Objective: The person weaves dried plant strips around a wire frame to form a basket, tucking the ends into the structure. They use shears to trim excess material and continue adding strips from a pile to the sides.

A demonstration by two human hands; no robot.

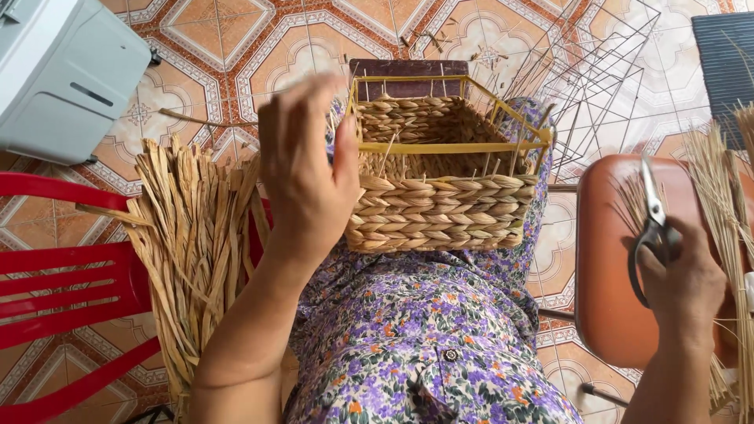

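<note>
Basket, half-woven and empty, beside spread left hand; right hand clamps scissors.

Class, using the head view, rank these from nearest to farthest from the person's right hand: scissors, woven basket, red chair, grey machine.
1. Scissors: in the right hand itself.
2. Woven basket: on the lap, centre.
3. Red chair: far left.
4. Grey machine: top-left corner.

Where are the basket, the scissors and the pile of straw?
basket (440, 212), head view, on its woven front wall.
scissors (653, 216), head view, on the blades just above the right hand (685, 286).
pile of straw (192, 235), head view, on the middle of the dry strips lying on the red chair (63, 275).
</note>
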